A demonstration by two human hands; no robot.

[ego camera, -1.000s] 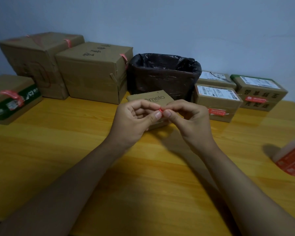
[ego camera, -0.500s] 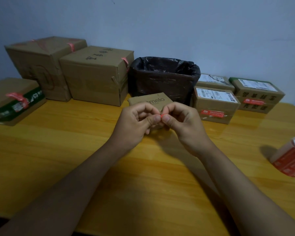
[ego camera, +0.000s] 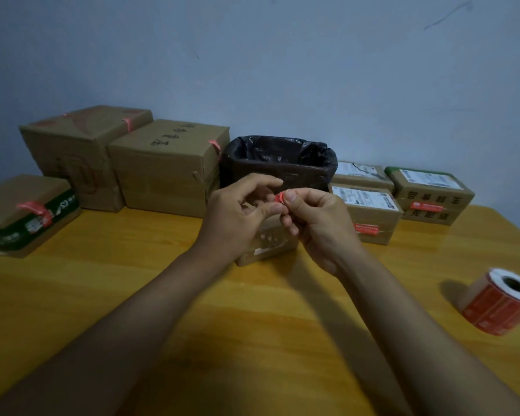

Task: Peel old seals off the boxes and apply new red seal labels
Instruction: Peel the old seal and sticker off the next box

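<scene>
A small crumpled red seal (ego camera: 279,197) is pinched between the thumb and forefinger of my right hand (ego camera: 318,223), raised above the table. My left hand (ego camera: 237,217) is beside it, fingers curled, its thumb tip touching the seal from below. Behind and under both hands stands a small brown box (ego camera: 267,244), mostly hidden. A roll of red seal labels (ego camera: 502,304) lies on its side at the right of the table.
A bin lined with a black bag (ego camera: 278,163) stands at the back centre. Two large cardboard boxes (ego camera: 165,166) and a flat green-edged box (ego camera: 21,211) sit at the left; three small parcels (ego camera: 370,214) at the right. All rest on a yellow wooden table (ego camera: 252,325).
Both hands have risen a little towards the bin, and my left fingers have loosened off the seal, which now shows more clearly at my right fingertips. The camera tilted upward.
</scene>
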